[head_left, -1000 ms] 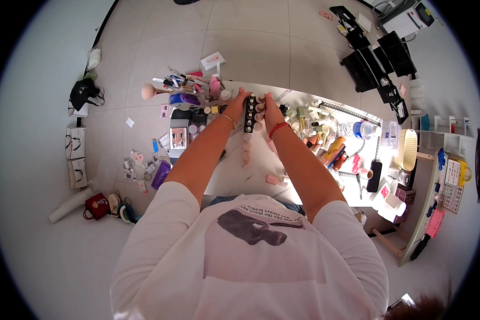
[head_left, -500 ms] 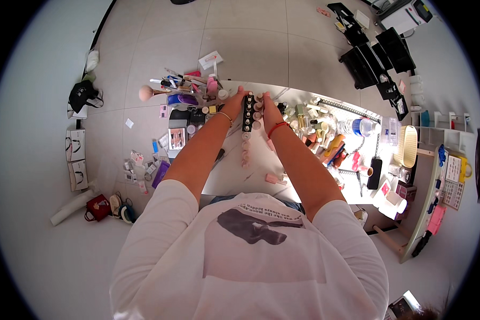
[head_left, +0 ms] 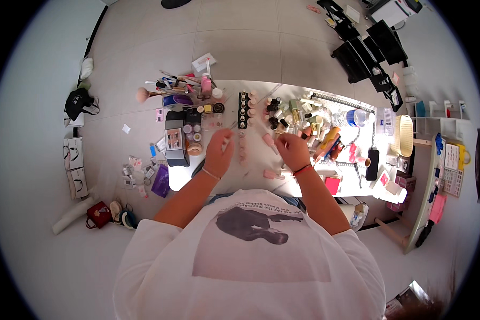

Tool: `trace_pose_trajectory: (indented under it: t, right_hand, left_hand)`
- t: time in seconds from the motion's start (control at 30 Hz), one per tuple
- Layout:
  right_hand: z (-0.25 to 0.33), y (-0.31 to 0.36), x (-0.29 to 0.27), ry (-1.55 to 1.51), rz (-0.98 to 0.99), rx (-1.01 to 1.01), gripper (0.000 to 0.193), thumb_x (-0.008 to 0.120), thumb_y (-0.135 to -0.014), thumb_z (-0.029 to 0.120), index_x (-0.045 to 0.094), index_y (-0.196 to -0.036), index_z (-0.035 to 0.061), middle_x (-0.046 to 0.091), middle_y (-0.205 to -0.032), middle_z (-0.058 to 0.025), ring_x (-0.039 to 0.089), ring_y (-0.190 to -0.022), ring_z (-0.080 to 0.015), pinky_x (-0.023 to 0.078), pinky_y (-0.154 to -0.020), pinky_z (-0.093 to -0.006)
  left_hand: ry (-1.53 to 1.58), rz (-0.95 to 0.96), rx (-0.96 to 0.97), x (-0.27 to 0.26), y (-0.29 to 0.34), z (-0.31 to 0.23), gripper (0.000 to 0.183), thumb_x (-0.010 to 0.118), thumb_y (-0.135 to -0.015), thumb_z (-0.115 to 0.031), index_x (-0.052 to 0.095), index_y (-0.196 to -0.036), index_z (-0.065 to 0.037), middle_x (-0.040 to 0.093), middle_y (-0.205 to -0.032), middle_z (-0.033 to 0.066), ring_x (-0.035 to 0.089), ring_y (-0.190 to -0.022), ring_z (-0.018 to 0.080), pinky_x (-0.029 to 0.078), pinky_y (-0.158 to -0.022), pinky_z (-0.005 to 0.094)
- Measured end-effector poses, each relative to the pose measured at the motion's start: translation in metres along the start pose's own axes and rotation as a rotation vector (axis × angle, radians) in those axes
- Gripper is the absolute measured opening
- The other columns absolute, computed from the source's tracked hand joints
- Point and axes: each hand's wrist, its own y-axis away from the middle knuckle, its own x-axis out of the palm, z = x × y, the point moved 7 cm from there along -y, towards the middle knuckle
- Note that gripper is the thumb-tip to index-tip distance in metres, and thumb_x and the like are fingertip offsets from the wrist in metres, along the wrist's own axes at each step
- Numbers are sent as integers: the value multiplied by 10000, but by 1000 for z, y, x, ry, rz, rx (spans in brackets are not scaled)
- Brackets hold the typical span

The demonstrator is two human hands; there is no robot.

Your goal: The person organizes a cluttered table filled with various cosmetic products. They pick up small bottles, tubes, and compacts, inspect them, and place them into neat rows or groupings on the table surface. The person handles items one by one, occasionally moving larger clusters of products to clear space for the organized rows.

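My left hand [head_left: 220, 153] hovers over the near part of the white table [head_left: 232, 184], fingers loosely bent and apart, holding nothing. My right hand [head_left: 294, 152] is over the table's middle, its fingers curved and nothing visible in them. Right beside its fingertips lies a pink tube [head_left: 269, 140]; whether they touch I cannot tell. Beyond my hands stands a narrow black holder [head_left: 242, 110] with a row of small light-topped pieces. Along its right side runs a row of pink-capped bottles [head_left: 252, 109]. Several small pale-pink containers [head_left: 242, 147] continue in line nearer me.
Makeup brushes [head_left: 173, 81] and a black organizer [head_left: 177, 140] crowd the table's left end. Mixed cosmetic bottles [head_left: 296, 114], a clear plastic bottle [head_left: 352, 118] and a black phone [head_left: 374, 164] cover the right. Another pink tube [head_left: 272, 174] lies near the front edge.
Both hands have left the sides of the bottle rows and drawn back toward me, moving apart. The black holder and the pink-capped row are now uncovered. A red item shows at the front right.
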Motion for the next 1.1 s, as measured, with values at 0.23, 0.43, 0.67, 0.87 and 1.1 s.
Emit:
trace_pose_trajectory:
  t: [0.23,0.43,0.67,0.87,1.1]
  right_hand:
    - [-11,11,40,715,131,24,322,722,-831,341,666,-948,46,713,-866,-119,712,-775,-313,569,-669,-430]
    - [-32,-2,55,703,20,70,313,697,-844,297,642,-1031,52,705,-916,-123,718,-793,-317,581,-684,-424]
    - [-7,14,30,505,-198,-197,234,694,-822,222,615,-955,46,656,-930,-146,672,-797,-351,554,-671,-457]
    - [-4,12,26,387,-136,-246,164,706,-798,172,622,-872,52,650,-836,-139,651,-823,-335,526,-701,-457]
    - [13,4,28,272,-115,-338,153,705,-789,176,652,-870,59,666,-860,-128,648,-823,-336,520,-721,-451]
  left_hand:
    - [-224,640,194,75,61,-19,193,639,-867,-82,636,-1060,-87,615,-1049,89,638,-863,246,526,-721,380]
    - [-589,779,424,143,86,-8,284,640,-885,-217,604,-1142,-101,615,-1068,75,655,-929,259,563,-738,409]
    - [-824,775,456,176,92,4,230,571,-932,-261,594,-1098,-102,607,-1004,74,674,-754,246,552,-608,422]
    - [-834,742,468,170,99,11,187,519,-959,-262,634,-1005,-122,592,-997,81,670,-734,243,546,-601,407]
    - [-741,630,285,121,101,9,97,598,-867,-204,637,-901,-122,572,-946,78,656,-795,257,543,-635,424]
